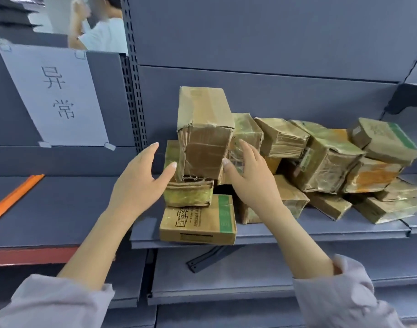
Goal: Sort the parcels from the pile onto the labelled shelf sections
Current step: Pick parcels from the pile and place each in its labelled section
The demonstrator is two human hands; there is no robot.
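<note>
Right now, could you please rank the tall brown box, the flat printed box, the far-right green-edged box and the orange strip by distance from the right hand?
1. Tall brown box, just left of the right hand.
2. Flat printed box, shelf front, lower left.
3. Green-edged box, far right.
4. Orange strip, left shelf.

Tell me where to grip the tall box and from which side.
Clasp the tall box by its left and right faces, low, one hand each, coming from the front. It stands upright on a smaller parcel, so a two-sided hold probably keeps it from tipping. The left hand and right hand flank it.
</note>
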